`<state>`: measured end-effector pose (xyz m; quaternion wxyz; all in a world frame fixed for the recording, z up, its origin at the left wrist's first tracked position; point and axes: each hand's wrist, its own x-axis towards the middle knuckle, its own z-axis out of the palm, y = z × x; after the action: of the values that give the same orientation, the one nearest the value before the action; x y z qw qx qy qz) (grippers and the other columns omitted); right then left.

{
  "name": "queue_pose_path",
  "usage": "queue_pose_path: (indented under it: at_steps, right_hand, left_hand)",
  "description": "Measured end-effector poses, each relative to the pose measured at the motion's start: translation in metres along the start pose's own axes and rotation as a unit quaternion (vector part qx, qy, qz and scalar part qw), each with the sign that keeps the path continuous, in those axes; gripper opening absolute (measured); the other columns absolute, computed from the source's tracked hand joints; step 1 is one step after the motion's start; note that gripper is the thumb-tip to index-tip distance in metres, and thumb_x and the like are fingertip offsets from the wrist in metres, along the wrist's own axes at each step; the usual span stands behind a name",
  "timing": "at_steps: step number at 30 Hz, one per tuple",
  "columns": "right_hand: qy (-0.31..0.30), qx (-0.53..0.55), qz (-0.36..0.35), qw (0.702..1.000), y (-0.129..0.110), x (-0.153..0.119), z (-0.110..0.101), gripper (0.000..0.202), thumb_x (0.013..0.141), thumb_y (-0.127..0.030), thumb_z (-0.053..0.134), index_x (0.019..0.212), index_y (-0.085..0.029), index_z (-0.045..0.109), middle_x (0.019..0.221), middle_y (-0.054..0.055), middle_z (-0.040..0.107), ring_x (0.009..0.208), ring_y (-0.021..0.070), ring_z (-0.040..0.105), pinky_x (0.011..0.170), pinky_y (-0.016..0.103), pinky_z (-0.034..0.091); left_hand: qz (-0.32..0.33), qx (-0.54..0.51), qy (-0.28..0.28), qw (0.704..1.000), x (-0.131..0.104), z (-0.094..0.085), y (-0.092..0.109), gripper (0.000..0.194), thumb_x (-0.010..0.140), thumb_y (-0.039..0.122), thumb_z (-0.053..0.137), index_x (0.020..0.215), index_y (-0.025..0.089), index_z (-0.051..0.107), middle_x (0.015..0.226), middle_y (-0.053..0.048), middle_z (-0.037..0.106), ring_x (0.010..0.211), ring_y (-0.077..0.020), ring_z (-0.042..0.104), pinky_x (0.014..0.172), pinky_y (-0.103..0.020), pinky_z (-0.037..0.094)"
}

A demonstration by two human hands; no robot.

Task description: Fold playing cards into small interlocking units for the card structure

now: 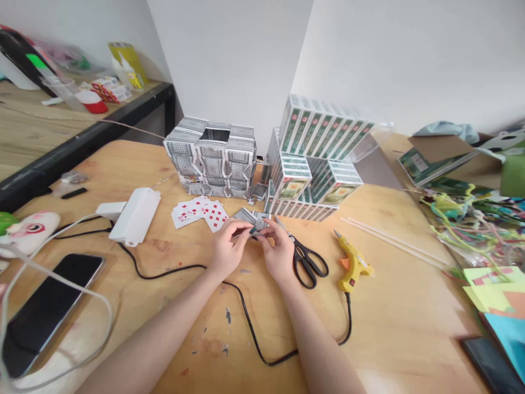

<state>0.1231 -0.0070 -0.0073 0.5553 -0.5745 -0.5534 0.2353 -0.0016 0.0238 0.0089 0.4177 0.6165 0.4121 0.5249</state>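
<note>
Between my hands is a grey-backed playing card (260,224), pinched at its near edge. My left hand (229,247) grips its left side with thumb and fingertips. On the other side my right hand (279,250) is closed on the same card. Face-down cards (243,214) lie just behind my fingers. Face-up diamond cards (196,211) are fanned out to the left. Beyond them stands a box-like structure of folded cards (217,164) with an opening on top. Black-handled scissors (305,261) rest beside my right hand, their blades partly hidden.
Green-and-white card boxes (324,131) are stacked at the back. A yellow glue gun (351,265) and clear glue sticks (389,241) lie right. A black cable (246,312) crosses under my arms. At left are a white power box (137,216) and a phone (53,306).
</note>
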Motion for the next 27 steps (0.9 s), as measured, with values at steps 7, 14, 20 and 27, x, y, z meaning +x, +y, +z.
queue_pose_path:
  at_steps: [7,14,20,27]
  right_hand:
    - [-0.003,0.134,0.103,0.986,0.004,0.004,0.002,0.026,0.071,-0.027,0.062,0.095,-0.017,0.059,0.073,0.001,0.059,0.067,0.0140,0.057,0.067,0.029,0.049]
    - [-0.066,0.343,0.181,0.919,0.004,0.012,-0.011,0.036,0.091,-0.035,0.029,0.106,-0.020,0.057,0.063,0.000,0.044,0.059,0.0151,0.047,0.061,0.032,0.047]
    - [-0.085,0.398,0.161,0.899,-0.003,0.011,-0.017,0.040,0.090,-0.039,0.026,0.114,-0.024,0.054,0.062,-0.001,0.031,0.055,0.0148,0.036,0.052,0.028,0.040]
    - [-0.107,0.464,0.158,0.865,-0.011,0.006,-0.020,0.046,0.074,-0.058,0.051,0.109,-0.029,0.057,0.062,-0.005,0.022,0.049,0.0115,0.022,0.041,0.023,0.026]
  left_hand:
    - [-0.030,0.017,-0.002,0.999,0.001,0.002,-0.004,0.015,0.078,0.034,0.057,0.076,0.020,0.061,0.077,-0.003,0.057,0.076,-0.0169,0.051,0.072,-0.027,0.039]
    - [-0.085,0.013,0.045,0.995,0.003,-0.002,-0.021,0.020,0.081,0.039,0.051,0.082,0.020,0.056,0.071,0.000,0.053,0.065,-0.0133,0.047,0.061,-0.024,0.037]
    - [-0.077,0.030,0.029,0.996,0.002,-0.001,-0.019,0.019,0.081,0.038,0.051,0.082,0.019,0.056,0.072,0.000,0.053,0.066,-0.0133,0.048,0.063,-0.023,0.037]
    - [-0.074,0.049,0.010,0.996,0.002,-0.002,-0.019,0.020,0.084,0.036,0.047,0.083,0.018,0.055,0.074,0.000,0.054,0.068,-0.0125,0.050,0.064,-0.023,0.039]
